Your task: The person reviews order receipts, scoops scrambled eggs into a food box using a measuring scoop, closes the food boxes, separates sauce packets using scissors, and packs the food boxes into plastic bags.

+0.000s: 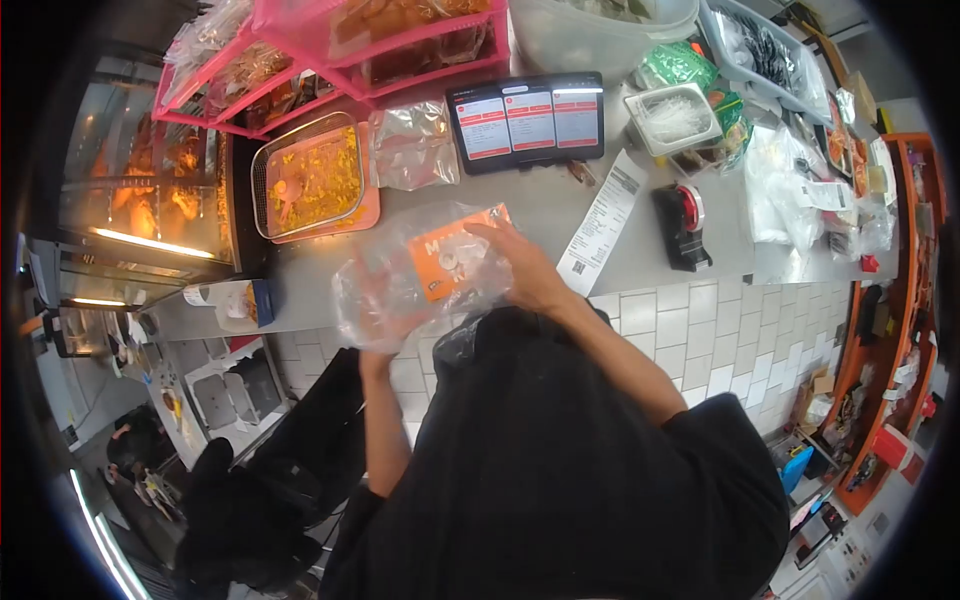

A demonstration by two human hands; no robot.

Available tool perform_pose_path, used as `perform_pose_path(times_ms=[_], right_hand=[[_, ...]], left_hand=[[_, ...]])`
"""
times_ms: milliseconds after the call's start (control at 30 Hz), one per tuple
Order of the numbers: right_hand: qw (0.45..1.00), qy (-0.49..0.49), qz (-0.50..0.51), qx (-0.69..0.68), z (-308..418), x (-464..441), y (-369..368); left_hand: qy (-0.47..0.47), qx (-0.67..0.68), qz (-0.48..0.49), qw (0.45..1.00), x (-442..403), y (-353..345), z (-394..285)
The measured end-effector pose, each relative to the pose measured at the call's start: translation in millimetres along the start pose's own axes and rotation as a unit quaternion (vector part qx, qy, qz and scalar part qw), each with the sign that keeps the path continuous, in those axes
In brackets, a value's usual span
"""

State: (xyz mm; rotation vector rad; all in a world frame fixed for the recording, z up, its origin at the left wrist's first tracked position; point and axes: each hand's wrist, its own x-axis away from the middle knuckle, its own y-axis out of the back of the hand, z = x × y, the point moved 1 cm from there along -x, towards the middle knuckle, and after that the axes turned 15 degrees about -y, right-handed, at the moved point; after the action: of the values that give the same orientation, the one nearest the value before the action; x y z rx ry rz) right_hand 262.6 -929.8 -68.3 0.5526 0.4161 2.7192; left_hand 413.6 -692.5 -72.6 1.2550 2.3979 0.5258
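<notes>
A clear plastic bag is spread between my hands above the front edge of the steel counter. My left hand shows blurred through the film on the bag's left side and supports it. On the right, my right hand is closed on an orange printed packet, with its thumb and fingers at the packet's right side. White lettering and a round white logo mark the packet's face. Clear film lies around and partly over it, and I cannot tell how far inside the bag it sits.
Behind the bag stand a tablet and a mesh-rimmed tray with yellow scraps. A long receipt and a tape dispenser lie to the right. Pink racks and a lit glass cabinet stand left. Another person is at lower left.
</notes>
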Motion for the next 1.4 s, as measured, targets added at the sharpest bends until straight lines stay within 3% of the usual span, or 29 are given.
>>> perform_pose_path(times_ms=[133,167,233,333,367,400,433,467,500,567,633,667,700,733,800,867,967,1000,1033,1067,1100,1133,1200,1233,1267,1300,1333,1367,1400], right_hand=[[0.990,0.087,0.056,-0.096,-38.0,-19.6,9.3],[0.990,0.070,-0.013,-0.123,-33.2,-25.4,8.7],[0.983,0.046,-0.077,-0.158,-24.0,-36.4,-7.3],[0.990,0.133,0.005,-0.041,-33.5,-65.2,-35.4],[0.953,-0.011,0.155,-0.261,-40.6,-78.7,-44.0],[0.897,-0.078,0.243,-0.361,-39.4,-80.2,-51.7],[0.823,-0.158,0.310,-0.449,-34.0,-80.5,-57.4],[0.958,0.019,0.168,-0.232,-28.9,-74.0,-56.6],[0.980,0.198,0.004,0.006,-21.8,-69.2,-57.0],[0.974,0.221,0.011,0.050,-46.4,-83.7,-92.4],[0.964,0.244,0.012,0.100,-36.4,-84.0,-94.5],[0.991,0.079,0.045,-0.099,-38.6,-83.7,-84.6],[0.950,-0.096,0.075,-0.287,-35.7,-83.2,-76.9],[0.951,-0.095,0.083,-0.284,-42.3,-86.9,-80.1],[0.905,-0.113,0.083,-0.403,-56.5,-92.0,-90.1],[0.874,-0.165,0.091,-0.448,-40.0,-93.1,-83.8],[0.796,-0.259,0.097,-0.538,-3.6,-77.7,-81.9],[0.753,-0.290,0.091,-0.584,6.1,-78.4,-83.5],[0.755,-0.284,0.090,-0.584,0.9,-83.4,-92.5],[0.909,-0.073,0.020,-0.411,-9.0,-86.5,-102.8],[0.969,0.143,-0.049,-0.193,-14.1,-85.1,-109.3],[0.970,0.141,-0.045,-0.191,-11.4,-81.6,-106.9],[0.988,0.150,-0.022,0.010,-6.2,-77.2,-101.6],[0.982,0.010,0.047,-0.184,-16.1,-86.1,-107.5],[0.981,0.017,0.058,-0.184,-25.5,-93.0,-106.9],[0.901,-0.138,0.088,-0.402,-30.7,-94.9,-104.0],[0.749,-0.289,0.110,-0.585,-27.7,-93.7,-106.5],[0.748,-0.292,0.118,-0.584,-21.9,-90.0,-111.6],[0.859,-0.222,0.129,-0.443,-7.7,-81.2,-110.0]], left_hand=[[0.047,0.172,-0.186,0.966,-9.4,-31.0,27.9],[0.113,0.086,-0.196,0.970,-16.9,-30.5,18.7],[0.067,0.028,-0.210,0.975,-33.0,-44.1,4.1],[0.003,-0.040,-0.132,0.990,-64.6,-43.7,-35.0],[-0.003,-0.027,-0.143,0.989,-53.9,-42.0,-14.8],[-0.009,-0.014,-0.155,0.988,-43.3,-40.2,4.7],[0.001,0.173,-0.266,0.948,-47.3,-42.6,-0.1],[0.002,0.353,-0.365,0.862,-51.9,-46.6,-3.8],[0.001,0.344,-0.375,0.861,-54.9,-52.3,-5.9],[0.048,0.096,-0.313,0.944,-52.2,-57.3,-10.4],[-0.026,0.142,-0.286,0.947,-53.3,-44.3,-23.8],[-0.104,0.192,-0.250,0.944,-55.0,-40.4,-28.9],[-0.017,0.290,-0.264,0.920,-44.6,-36.4,-23.6],[-0.017,0.287,-0.272,0.918,-33.8,-30.2,-18.0],[0.001,0.191,-0.085,0.978,-12.1,-27.5,-4.3],[-0.007,0.126,-0.024,0.992,-8.1,-42.4,10.3],[0.118,-0.096,0.095,0.984,-11.4,-78.7,1.1],[0.199,0.066,0.014,0.978,-19.9,-82.5,-7.0],[0.235,0.150,-0.022,0.960,-21.8,-87.5,1.8],[0.269,0.229,-0.063,0.933,-23.2,-92.9,11.5],[0.154,0.034,-0.037,0.987,-13.6,-106.9,47.8],[0.033,-0.164,-0.009,0.986,-16.8,-106.8,50.2],[0.120,-0.100,0.036,0.987,-18.5,-100.7,38.8],[0.031,-0.132,-0.025,0.990,-22.1,-101.8,33.5],[-0.050,-0.206,-0.064,0.975,-20.8,-98.7,28.3],[-0.122,-0.288,-0.111,0.943,-23.1,-92.0,16.0],[-0.132,-0.266,-0.147,0.944,-26.4,-92.9,11.1],[-0.117,-0.197,-0.170,0.958,-28.7,-91.0,8.1],[-0.097,-0.117,-0.196,0.969,-31.3,-91.4,5.6]])
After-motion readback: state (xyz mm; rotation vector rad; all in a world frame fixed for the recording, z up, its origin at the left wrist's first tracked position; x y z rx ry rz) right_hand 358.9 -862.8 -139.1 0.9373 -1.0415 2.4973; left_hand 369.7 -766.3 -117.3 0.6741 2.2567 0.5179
